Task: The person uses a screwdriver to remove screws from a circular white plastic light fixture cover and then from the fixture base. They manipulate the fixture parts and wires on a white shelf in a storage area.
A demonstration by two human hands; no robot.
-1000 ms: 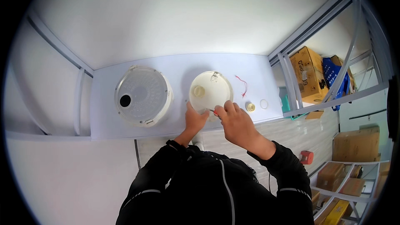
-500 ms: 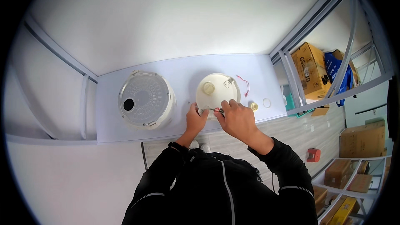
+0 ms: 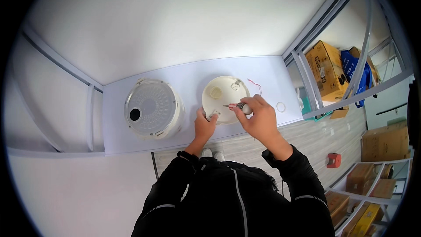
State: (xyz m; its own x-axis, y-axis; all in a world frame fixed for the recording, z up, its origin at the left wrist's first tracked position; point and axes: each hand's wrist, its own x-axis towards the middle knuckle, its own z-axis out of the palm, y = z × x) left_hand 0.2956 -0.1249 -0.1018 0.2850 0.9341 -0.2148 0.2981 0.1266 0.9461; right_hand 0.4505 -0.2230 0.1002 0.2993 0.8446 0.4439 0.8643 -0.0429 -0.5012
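A shallow round cream-coloured cover (image 3: 224,92) lies on the table, with small white brackets at its far-right edge and its near-left edge. My left hand (image 3: 204,126) is closed on its near-left rim, thumb and finger beside the near bracket (image 3: 215,113). In my right hand (image 3: 262,118) is a short screwdriver (image 3: 234,106) with a red and dark handle. Its shaft points left over the cover, apart from both brackets. A pale yellowish round piece (image 3: 215,92) sits inside the cover.
A large white drum-shaped appliance (image 3: 151,105) with a black round opening stands left on the white table (image 3: 193,72). Right of the cover lie red wires (image 3: 255,85) and a thin white ring (image 3: 280,107). Metal frame posts (image 3: 307,83) flank the table; cardboard boxes (image 3: 326,70) are beyond.
My right hand has drawn the screwdriver up and right, away from the bracket by my left hand. A small yellowish round part on the table is now hidden behind the right hand.
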